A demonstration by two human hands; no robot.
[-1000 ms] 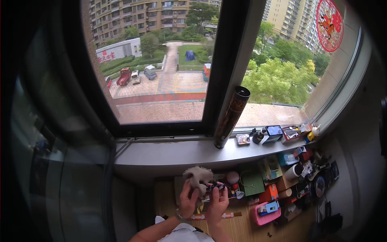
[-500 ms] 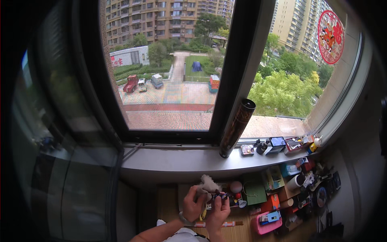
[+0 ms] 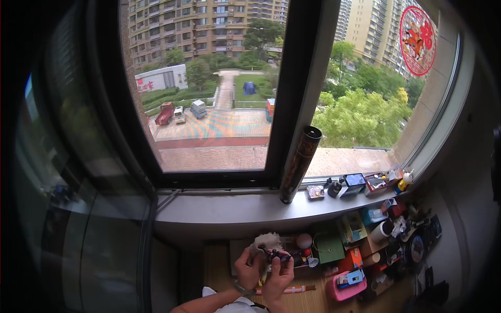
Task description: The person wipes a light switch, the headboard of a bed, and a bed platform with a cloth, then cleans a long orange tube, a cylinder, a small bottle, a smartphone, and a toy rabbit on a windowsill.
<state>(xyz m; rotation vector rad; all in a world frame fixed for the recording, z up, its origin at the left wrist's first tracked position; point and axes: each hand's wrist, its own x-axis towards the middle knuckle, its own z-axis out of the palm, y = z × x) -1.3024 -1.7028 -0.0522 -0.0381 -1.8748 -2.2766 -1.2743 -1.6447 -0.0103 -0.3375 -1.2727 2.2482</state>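
My left hand (image 3: pixel 248 268) is closed on a pale grey-white, fluffy-edged cloth (image 3: pixel 267 240), which bunches up above its fingers. Close by on the right, my right hand (image 3: pixel 279 276) pinches a small dark, purplish object (image 3: pixel 277 254) with thin parts; its exact kind is too small to make out. Cloth and dark object meet between the two hands, over a low surface below the windowsill. Part of the cloth is hidden behind my left fingers. A band circles my left wrist.
Right of my hands are a pink ball (image 3: pixel 303 240), a green box (image 3: pixel 330 248), a pink basket (image 3: pixel 340 292) and several cluttered items. A tall dark tube (image 3: pixel 301 164) stands on the windowsill (image 3: pixel 224 207) by the window frame. Small bottles and boxes line the sill's right end.
The cloth has shifted slightly lower and lies closer behind the dark object, which has turned in my fingers. Both hands stay together. The whole view has shifted slightly.
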